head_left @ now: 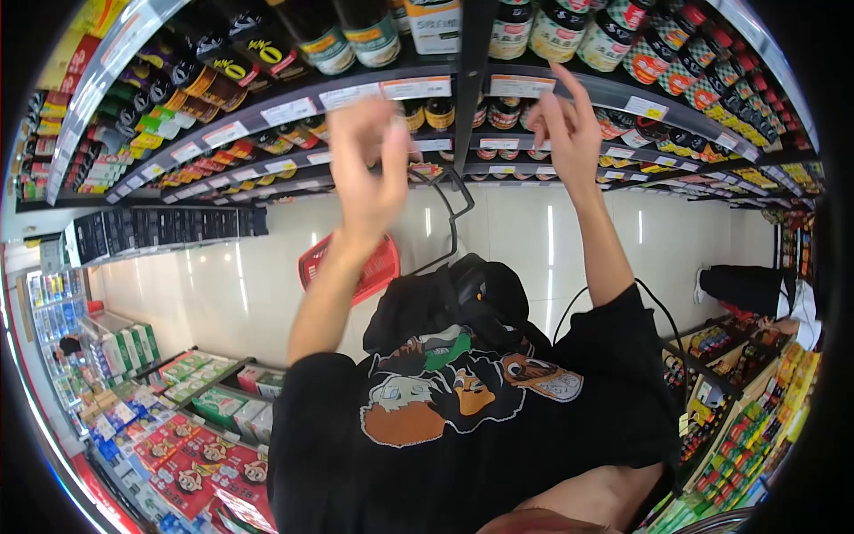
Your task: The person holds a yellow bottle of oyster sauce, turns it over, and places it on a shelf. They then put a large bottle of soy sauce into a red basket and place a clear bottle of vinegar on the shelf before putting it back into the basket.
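My right hand [569, 133] is raised in front of the shelf, its index finger stretched up toward the price tag [522, 85] and nothing in the fingers. Just above stand jars with pale yellow labels [556, 36]. My left hand [369, 165] is up at the shelf edge to the left, its fingers smeared by motion. Over it are dark sauce bottles with teal labels [374, 40] and a white-labelled container [434, 27]. Smaller yellow-labelled jars [439, 114] line the shelf below, close behind that hand.
A red shopping basket [356, 267] is down on the tiled floor [507, 222], beyond my left forearm, near a black handle [454, 214]. Another person [747, 289] stands at the right. Stacked boxed goods [191, 454] fill the lower left; more stocked shelves [738, 436] are lower right.
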Demonstrator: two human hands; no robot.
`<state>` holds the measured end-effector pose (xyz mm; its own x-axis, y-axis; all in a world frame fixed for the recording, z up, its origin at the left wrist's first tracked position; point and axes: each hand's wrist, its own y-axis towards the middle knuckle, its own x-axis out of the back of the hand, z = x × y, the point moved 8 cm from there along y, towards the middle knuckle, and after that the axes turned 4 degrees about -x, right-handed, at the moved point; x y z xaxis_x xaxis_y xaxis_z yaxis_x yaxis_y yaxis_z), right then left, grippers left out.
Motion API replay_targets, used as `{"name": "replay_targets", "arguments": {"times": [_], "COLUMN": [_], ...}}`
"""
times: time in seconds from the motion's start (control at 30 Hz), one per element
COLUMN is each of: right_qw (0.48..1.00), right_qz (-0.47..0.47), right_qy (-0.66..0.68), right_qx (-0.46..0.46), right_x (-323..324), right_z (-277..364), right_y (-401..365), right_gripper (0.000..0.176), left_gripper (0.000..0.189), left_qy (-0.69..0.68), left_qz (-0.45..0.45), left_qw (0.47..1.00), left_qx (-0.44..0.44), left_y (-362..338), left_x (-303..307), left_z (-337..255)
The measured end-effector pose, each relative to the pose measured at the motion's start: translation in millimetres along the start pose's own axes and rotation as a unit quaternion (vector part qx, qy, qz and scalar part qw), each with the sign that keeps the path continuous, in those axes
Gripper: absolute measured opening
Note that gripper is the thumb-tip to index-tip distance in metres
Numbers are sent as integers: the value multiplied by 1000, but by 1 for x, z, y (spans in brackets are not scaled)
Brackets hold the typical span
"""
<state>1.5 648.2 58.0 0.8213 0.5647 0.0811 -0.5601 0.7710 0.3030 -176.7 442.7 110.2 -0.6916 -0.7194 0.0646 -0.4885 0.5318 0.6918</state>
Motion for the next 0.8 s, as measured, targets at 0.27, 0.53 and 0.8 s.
{"name": "replay_targets", "arguments": {"times": [0.27,0.53,0.8], "right_qw": [968,904,884], "right_qz": [149,352,389], "right_qy": [54,-25,-75], "right_qx": [-193,-240,-247], "right_x": [-77,-169,-281], "right_z": [-68,-84,-68], "right_y": [-116,-189,-266], "right_gripper": [25,23,24], "left_gripper": [37,38,32], "left_qy": [283,252,266], "left_qz": [143,126,124], "left_qw": [845,787,805], "left_qx": [430,549,516], "left_y": [-290,-366,-415], "left_x": [91,142,246], "left_z": [54,11,-16]}}
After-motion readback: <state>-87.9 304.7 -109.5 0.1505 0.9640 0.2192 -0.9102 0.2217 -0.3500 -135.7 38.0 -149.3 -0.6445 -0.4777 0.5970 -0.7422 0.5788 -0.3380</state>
